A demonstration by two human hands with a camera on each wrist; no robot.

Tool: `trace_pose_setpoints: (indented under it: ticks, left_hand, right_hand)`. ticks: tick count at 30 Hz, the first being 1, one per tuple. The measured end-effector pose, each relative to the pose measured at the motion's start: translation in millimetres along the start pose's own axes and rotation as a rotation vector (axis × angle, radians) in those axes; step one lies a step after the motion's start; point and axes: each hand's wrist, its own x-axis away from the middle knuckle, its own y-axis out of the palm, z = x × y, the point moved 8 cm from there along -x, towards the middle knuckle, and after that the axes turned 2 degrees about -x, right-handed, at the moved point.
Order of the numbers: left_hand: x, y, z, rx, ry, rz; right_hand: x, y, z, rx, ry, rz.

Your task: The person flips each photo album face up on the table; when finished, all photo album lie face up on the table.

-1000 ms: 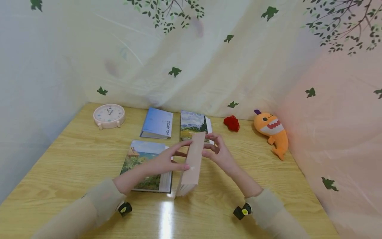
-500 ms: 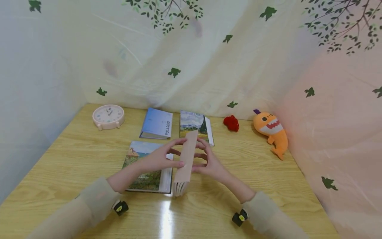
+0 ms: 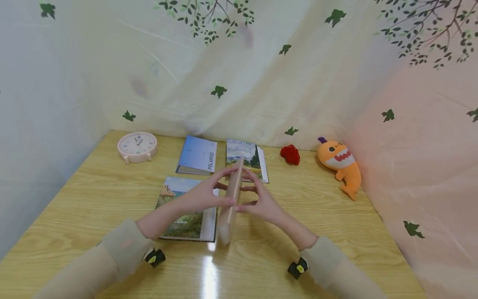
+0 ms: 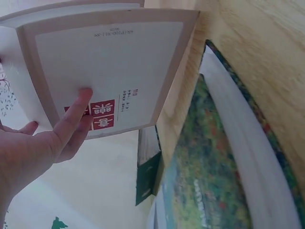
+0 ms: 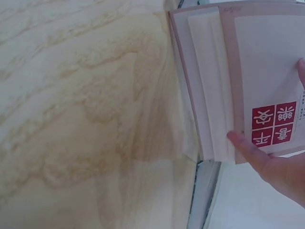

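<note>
A pale pink book (image 3: 233, 187) stands on edge near the middle of the table, held between both hands. My left hand (image 3: 203, 195) grips it from the left; in the left wrist view, fingers (image 4: 78, 112) lie on the cover with its white panel and red character squares. From the right, my right hand (image 3: 265, 205) holds the book's other side. One finger (image 5: 248, 148) rests by a folded cover flap (image 5: 209, 71) in the right wrist view. Beneath the left forearm lies a landscape-covered photo album (image 3: 186, 228), partly hidden.
Behind the hands lie a blue album (image 3: 196, 153) marked POLAROID and a book with a painted landscape (image 3: 242, 149). A pink clock (image 3: 137, 146) sits back left. A red bundle (image 3: 290, 154) and an orange shark plush (image 3: 349, 174) are on the right, before the hanging cloth (image 3: 261, 104).
The book has moved left and turned to stand more upright, its broad pink spine now seen as a narrow strip. Both hands have stayed on it, the right shifting left with it.
</note>
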Motion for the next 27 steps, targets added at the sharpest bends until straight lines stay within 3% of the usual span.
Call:
trace_pose_setpoints:
  ticks: [7,14,22,27]
  left_hand:
    - [-5.0,1.4,13.6,-0.006,0.009,0.049]
    - [-7.9,1.3,23.2,0.064,0.082,0.064]
    - [-5.7,2.6,30.1,0.141,0.155,0.058]
    - [-3.1,1.8,32.2,0.145,0.169,0.057]
  right_hand:
    - [4.0,-7.8,-6.4,0.03,0.003,0.034]
    - [5.5,-11.8,-6.1,0.068,0.006,0.031]
    - [5.0,-12.7,-12.0,0.054,-0.109,0.0]
    - [5.3,-20.0,-9.7,0.063,-0.096,0.056]
